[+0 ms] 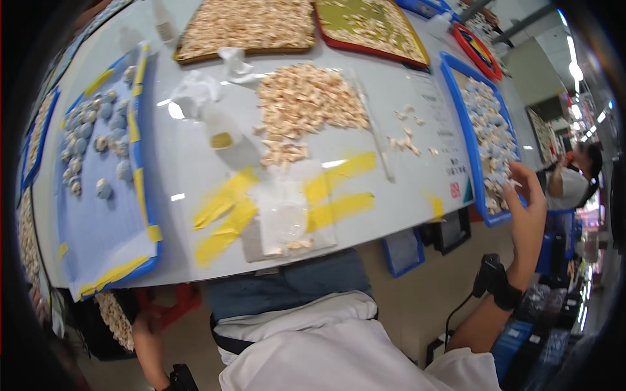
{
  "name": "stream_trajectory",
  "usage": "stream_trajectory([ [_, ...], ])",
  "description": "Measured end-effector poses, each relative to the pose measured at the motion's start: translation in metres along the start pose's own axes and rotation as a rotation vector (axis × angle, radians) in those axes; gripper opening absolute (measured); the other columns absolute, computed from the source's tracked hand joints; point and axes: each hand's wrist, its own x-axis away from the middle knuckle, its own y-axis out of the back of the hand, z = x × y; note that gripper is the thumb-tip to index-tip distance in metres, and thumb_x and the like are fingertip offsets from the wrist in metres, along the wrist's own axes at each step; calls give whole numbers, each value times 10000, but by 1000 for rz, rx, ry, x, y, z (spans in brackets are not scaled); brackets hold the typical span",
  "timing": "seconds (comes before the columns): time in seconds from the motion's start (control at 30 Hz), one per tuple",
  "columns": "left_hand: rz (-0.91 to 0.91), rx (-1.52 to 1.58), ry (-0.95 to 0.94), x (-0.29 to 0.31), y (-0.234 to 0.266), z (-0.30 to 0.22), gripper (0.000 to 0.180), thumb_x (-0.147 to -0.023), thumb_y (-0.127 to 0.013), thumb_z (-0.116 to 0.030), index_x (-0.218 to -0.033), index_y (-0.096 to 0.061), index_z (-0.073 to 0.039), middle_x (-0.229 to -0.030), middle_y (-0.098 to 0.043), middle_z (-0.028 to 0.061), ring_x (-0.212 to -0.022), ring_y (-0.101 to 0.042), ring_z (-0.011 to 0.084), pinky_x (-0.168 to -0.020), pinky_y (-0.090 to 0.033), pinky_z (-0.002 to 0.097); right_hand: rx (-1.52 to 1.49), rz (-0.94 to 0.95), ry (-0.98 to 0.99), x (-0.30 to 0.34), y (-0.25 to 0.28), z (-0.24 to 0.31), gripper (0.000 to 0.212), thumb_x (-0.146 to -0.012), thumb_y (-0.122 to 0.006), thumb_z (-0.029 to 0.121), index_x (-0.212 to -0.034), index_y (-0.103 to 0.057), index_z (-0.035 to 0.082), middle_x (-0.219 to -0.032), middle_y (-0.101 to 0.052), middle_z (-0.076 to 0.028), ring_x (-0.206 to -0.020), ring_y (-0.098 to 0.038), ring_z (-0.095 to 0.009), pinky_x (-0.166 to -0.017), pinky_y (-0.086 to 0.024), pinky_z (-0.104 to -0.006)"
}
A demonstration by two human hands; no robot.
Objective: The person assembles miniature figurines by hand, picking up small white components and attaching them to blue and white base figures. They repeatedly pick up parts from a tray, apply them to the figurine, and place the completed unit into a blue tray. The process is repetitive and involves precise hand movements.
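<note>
My right hand (527, 207) reaches over the near end of a blue-rimmed tray (464, 107) at the table's right edge. Its thumb and forefinger curl together among small grey-and-cream pieces (486, 120); what they hold is too small to make out. My left hand (147, 323) hangs low at the left, below the table edge. Beside it is a dark container with many small cream pieces (116, 319). Blur hides the left fingers. Mid-table lies a heap of cream chips (306, 98), close to a clear plastic sheet (283, 215) taped down with yellow strips (339, 212).
A blue tray (104, 228) with grey lumps lies at the left. Two trays (244, 52) (372, 32) of chips stand at the back. A small bottle (220, 130), crumpled tissue (235, 65) and a white stick (378, 137) lie mid-table. Another person (574, 179) sits far right.
</note>
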Motion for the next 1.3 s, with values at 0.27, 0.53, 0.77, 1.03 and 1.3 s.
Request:
stream_trajectory([
  [0.27, -32, 155, 3, -28, 8, -15, 120, -686, -571, 48, -801, -587, 20, -777, -595, 158, -726, -581, 283, -670, -452, 334, -268, 320, 366, -11, -43, 108, 237, -721, -553, 29, -956, -573, 10, -917, -590, -82, -801, -529, -186, -731, -404, -280],
  [0.53, -180, 56, -34, -28, 10, -8, 102, -688, -582, 38, -786, -604, 19, -707, -608, 154, -652, -595, 287, -624, -468, 329, -154, 496, 599, -72, -93, 144, 188, -658, -601, 26, -841, -562, 19, -816, -573, -76, -744, -530, -196, -662, -414, -299],
  [0.77, -134, 3, -168, -22, 45, -6, 155, -745, -569, 11, -898, -589, 27, -668, -597, 133, -647, -613, 184, -570, -458, 267, -20, 611, 689, -83, -112, 170, 129, -646, -604, -7, -760, -546, 9, -747, -548, -110, -735, -543, -269, -641, -415, -344],
  [1.03, -72, -102, -145, -12, 109, -62, 256, -722, -543, 49, -974, -577, 18, -716, -599, 171, -592, -599, 237, -570, -448, 305, -126, 512, 702, -78, -113, 167, 120, -641, -595, -39, -708, -502, -2, -716, -517, -117, -705, -519, -287, -613, -401, -332],
  [1.3, -156, 38, -178, -25, 165, -125, 109, -728, -636, -37, -809, -611, 32, -637, -594, 82, -560, -551, 152, -557, -442, 259, -308, 439, 727, -82, -114, 164, 54, -673, -521, -43, -720, -498, -27, -614, -528, -111, -549, -512, -184, -525, -392, -266],
])
